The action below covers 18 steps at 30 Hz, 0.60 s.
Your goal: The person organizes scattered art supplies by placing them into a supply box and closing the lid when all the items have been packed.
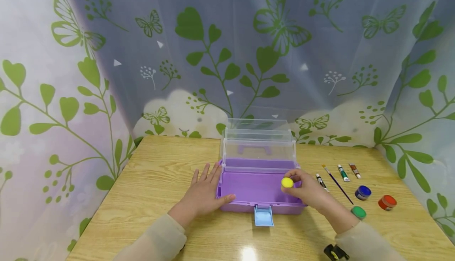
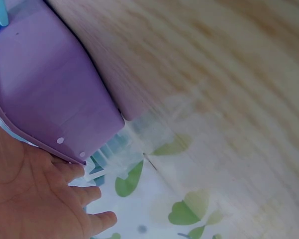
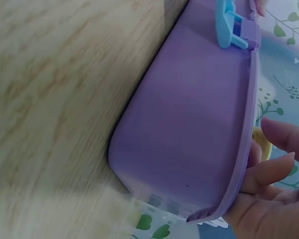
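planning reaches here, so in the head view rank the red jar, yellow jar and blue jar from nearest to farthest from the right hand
1. Yellow jar: held by the right hand, at the purple box's right end.
2. Blue jar: to the hand's right.
3. Red jar: farther right.

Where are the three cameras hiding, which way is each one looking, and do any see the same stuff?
Head: worn on the head, facing forward and down at the open purple box and yellow paint pot; left hand, right hand and sleeves show.
Left wrist: worn there, facing the box's front outside and wooden table; the left hand shows palm-side.
Right wrist: worn there, facing the front's other end; the right hand shows, plus maybe a left fingertip up top.
Shared: both wrist views catch the box and its light blue latch.
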Available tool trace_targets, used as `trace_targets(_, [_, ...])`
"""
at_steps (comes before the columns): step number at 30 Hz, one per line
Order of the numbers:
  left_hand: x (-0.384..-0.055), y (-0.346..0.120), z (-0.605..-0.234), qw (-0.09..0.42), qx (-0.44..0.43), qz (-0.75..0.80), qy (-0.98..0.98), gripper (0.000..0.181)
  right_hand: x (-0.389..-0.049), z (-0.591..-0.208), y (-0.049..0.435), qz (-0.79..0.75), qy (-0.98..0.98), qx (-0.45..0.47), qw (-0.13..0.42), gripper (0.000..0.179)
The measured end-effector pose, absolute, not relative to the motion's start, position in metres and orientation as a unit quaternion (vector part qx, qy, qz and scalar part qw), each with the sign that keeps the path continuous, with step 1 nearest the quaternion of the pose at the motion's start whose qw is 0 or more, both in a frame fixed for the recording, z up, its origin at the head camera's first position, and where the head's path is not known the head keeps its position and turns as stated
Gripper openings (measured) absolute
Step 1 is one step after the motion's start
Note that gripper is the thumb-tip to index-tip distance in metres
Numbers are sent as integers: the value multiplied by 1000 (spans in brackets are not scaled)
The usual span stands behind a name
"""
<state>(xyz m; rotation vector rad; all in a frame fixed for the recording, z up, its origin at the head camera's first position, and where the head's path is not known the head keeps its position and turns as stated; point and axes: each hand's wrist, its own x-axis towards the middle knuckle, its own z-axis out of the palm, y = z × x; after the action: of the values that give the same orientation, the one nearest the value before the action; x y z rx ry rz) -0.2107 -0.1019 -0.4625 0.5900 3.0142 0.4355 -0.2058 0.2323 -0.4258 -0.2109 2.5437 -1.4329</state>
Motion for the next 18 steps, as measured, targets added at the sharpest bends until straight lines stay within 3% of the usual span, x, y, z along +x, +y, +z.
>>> trace_targets(18, [-210,-102,-461,21,191,142,971,105,-213,-426,217,-240,956,-154,72,26])
